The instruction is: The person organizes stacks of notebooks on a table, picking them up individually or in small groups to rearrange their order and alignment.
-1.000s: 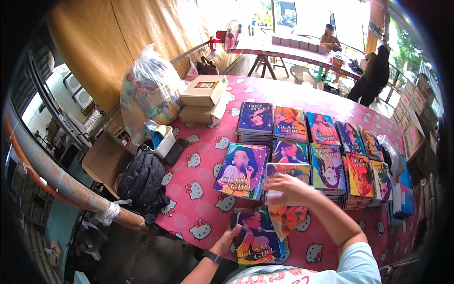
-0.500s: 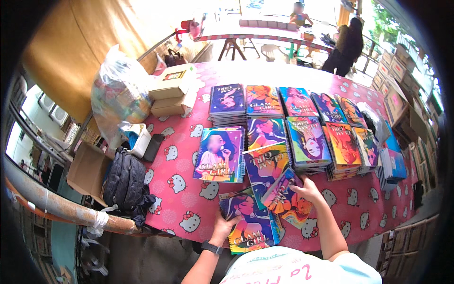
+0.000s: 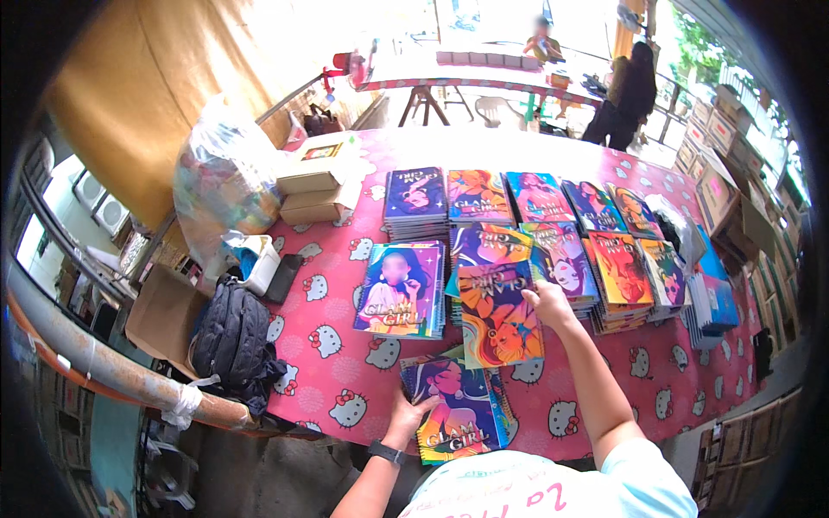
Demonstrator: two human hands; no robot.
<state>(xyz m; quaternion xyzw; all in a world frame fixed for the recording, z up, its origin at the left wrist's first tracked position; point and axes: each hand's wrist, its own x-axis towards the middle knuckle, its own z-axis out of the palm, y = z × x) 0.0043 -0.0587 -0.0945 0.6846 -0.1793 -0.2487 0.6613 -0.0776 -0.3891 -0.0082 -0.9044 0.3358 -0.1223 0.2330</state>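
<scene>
At the table's near edge my left hand [image 3: 409,418] grips a small stack of spiral notebooks [image 3: 453,406], its thumb lying over the purple and yellow top cover. My right hand [image 3: 550,306] pinches the upper right side of an orange and purple spiral notebook [image 3: 503,324]. That notebook is over the near end of a middle stack [image 3: 484,243] and partly hides it. Left of it lies another stack with a purple, pink-edged cover [image 3: 400,289]. To its right are a stack with a green and pink cover [image 3: 563,261] and one with a red and orange cover [image 3: 622,272].
More notebook stacks [image 3: 416,197] form a far row on the pink patterned table [image 3: 345,380]. Cardboard boxes [image 3: 313,177], a full clear plastic bag [image 3: 226,177] and a black backpack [image 3: 231,332] line the left. Cartons [image 3: 721,129] stand at the right. Two people [image 3: 630,95] are in the background.
My right hand has moved up and away from me, carrying the orange notebook from beside the left-hand stack to the middle stack. My left hand stays on its notebooks.
</scene>
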